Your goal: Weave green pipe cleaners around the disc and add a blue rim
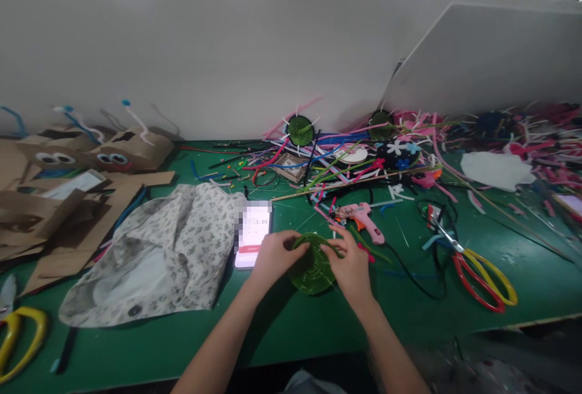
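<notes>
Between my two hands is a round green disc [313,270] with spiral rings and thin glossy strands on its face. My left hand [282,254] pinches its upper left edge between thumb and fingers. On the upper right edge, the thumb and fingers of my right hand [349,260] close on the same disc. Just beyond my right hand lies a pink glue gun [364,218] with an orange trigger. A lit phone [252,236] rests beside my left wrist.
Scissors with red and yellow handles [484,279] lie at right, another pair [22,336] at far left. A patterned cloth [182,248] and cardboard figures [122,151] occupy the left. Tangled pipe cleaners [318,145] run along the white partition [204,48].
</notes>
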A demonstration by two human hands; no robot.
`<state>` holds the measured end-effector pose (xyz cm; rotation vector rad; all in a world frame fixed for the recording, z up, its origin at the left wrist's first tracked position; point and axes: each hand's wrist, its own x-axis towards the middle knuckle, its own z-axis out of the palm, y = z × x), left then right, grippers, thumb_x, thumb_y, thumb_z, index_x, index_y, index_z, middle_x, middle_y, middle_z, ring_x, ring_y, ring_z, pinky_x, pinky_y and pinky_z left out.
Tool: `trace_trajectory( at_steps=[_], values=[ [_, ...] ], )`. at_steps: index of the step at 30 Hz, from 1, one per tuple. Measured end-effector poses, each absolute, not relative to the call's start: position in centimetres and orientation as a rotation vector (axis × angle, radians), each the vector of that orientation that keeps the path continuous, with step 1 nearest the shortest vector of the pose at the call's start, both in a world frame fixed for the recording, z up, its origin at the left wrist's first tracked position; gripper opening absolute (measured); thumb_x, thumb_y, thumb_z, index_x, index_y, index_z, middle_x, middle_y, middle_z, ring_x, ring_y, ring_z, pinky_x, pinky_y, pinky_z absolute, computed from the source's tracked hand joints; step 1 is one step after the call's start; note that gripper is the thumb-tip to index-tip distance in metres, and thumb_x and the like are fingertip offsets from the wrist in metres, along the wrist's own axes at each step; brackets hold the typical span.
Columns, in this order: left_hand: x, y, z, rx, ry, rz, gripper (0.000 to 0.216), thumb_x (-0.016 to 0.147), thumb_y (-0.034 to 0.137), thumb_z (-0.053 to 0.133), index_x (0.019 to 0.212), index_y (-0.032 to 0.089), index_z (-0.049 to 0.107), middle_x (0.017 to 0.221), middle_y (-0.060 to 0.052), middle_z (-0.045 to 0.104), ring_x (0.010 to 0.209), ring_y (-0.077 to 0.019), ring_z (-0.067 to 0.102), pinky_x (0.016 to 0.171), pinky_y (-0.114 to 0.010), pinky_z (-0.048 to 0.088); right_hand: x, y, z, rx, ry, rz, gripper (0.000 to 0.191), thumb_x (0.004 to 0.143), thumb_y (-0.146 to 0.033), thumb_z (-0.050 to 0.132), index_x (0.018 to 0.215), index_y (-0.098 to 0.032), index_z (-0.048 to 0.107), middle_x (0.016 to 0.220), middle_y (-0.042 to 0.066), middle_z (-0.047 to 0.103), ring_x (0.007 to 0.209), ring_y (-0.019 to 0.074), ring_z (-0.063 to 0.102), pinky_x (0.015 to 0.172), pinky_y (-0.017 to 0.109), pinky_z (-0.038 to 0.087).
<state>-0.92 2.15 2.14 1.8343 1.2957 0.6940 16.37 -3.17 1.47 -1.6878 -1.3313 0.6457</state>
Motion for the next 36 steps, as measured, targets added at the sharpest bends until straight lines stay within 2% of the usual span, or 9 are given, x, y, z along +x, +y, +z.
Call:
trace_trajectory(
  at_steps=[2, 5, 7, 11, 15, 19, 25, 30, 36],
  values=[
    [-0.9, 2.1, 2.3, 1.792, 1.242, 0.702, 0.019, 0.076, 0.034, 0.066, 0.087, 0.019, 0.073, 0.080, -0.002, 0.073, 0.069, -0.0175, 0.066, 0.060, -0.024, 0.049, 17.2, -2.6, 2.2, -1.661, -1.389, 0.686, 0.041, 0.078, -0.023, 0.059, 0.119, -0.021, 0.055, 0.085, 0.004, 0.072, 0.081, 0.0193, 0.069, 0.073, 0.032, 0.054],
    [-0.7, 2.0, 2.6, 1.698, 1.158, 0.753, 0.035, 0.072, 0.030, 0.071, 0.106, 0.022, 0.069, 0.096, -0.003, 0.073, 0.085, -0.0191, 0.067, 0.072, -0.026, 0.053, 18.1, -1.5, 3.7, -1.607, -1.628, 0.767, 0.046, 0.079, -0.017, 0.057, 0.124, -0.023, 0.052, 0.083, 0.001, 0.072, 0.081, 0.0182, 0.068, 0.077, 0.033, 0.052],
    [-0.6, 1.9, 2.6, 1.659, 1.126, 0.778, 0.039, 0.071, 0.027, 0.072, 0.110, 0.021, 0.067, 0.099, -0.004, 0.073, 0.089, -0.0196, 0.067, 0.074, -0.026, 0.054, 18.1, -0.8, 4.5, -1.538, -1.833, 0.794, 0.050, 0.080, -0.013, 0.054, 0.128, -0.025, 0.049, 0.086, 0.000, 0.072, 0.085, 0.0177, 0.067, 0.081, 0.033, 0.050],
    [-0.7, 2.1, 2.3, 1.700, 1.146, 0.760, 0.027, 0.073, 0.023, 0.070, 0.099, 0.020, 0.071, 0.093, -0.004, 0.074, 0.082, -0.0195, 0.069, 0.072, -0.028, 0.054, 17.3, 0.0, 5.0, -1.537, -2.001, 0.703, 0.050, 0.080, -0.011, 0.055, 0.128, -0.023, 0.049, 0.090, 0.002, 0.071, 0.086, 0.0180, 0.066, 0.081, 0.033, 0.048],
    [-0.9, 2.3, 2.0, 1.739, 1.171, 0.737, 0.022, 0.075, 0.020, 0.067, 0.096, 0.020, 0.072, 0.088, -0.003, 0.075, 0.077, -0.0188, 0.069, 0.070, -0.027, 0.053, 17.5, -0.5, 4.8, -1.662, -1.975, 0.547, 0.035, 0.079, -0.025, 0.064, 0.114, -0.024, 0.060, 0.092, 0.003, 0.071, 0.088, 0.0206, 0.066, 0.078, 0.034, 0.049],
    [-0.9, 2.2, 2.0, 1.720, 1.173, 0.736, 0.022, 0.075, 0.019, 0.065, 0.095, 0.021, 0.073, 0.089, -0.002, 0.075, 0.079, -0.0194, 0.069, 0.070, -0.027, 0.054, 18.8, -2.3, 4.2, -1.692, -1.919, 0.510, 0.025, 0.082, -0.033, 0.061, 0.105, -0.025, 0.065, 0.101, 0.004, 0.070, 0.089, 0.0212, 0.065, 0.078, 0.035, 0.052],
    [-0.8, 2.2, 1.9, 1.742, 1.189, 0.739, 0.021, 0.075, 0.019, 0.064, 0.095, 0.022, 0.072, 0.089, -0.002, 0.075, 0.079, -0.0192, 0.069, 0.069, -0.027, 0.054, 18.9, -4.3, 3.1, -1.703, -1.744, 0.519, 0.027, 0.086, -0.032, 0.053, 0.109, -0.024, 0.064, 0.103, 0.005, 0.069, 0.081, 0.0189, 0.067, 0.073, 0.033, 0.055],
    [-0.8, 2.1, 2.0, 1.751, 1.210, 0.754, 0.020, 0.074, 0.019, 0.065, 0.093, 0.021, 0.071, 0.087, -0.002, 0.075, 0.077, -0.0185, 0.069, 0.068, -0.026, 0.054, 17.6, -4.8, 2.7, -1.750, -1.549, 0.512, 0.023, 0.086, -0.032, 0.053, 0.102, -0.022, 0.066, 0.092, 0.005, 0.072, 0.080, 0.0194, 0.068, 0.070, 0.031, 0.056],
    [-0.8, 2.0, 2.0, 1.762, 1.219, 0.759, 0.020, 0.074, 0.021, 0.066, 0.093, 0.022, 0.071, 0.085, -0.002, 0.074, 0.077, -0.0186, 0.069, 0.068, -0.026, 0.054, 17.6, -4.7, 2.8, -1.687, -1.546, 0.483, 0.025, 0.088, -0.036, 0.049, 0.100, -0.022, 0.067, 0.094, 0.006, 0.072, 0.083, 0.0194, 0.068, 0.071, 0.030, 0.057]
  ],
)
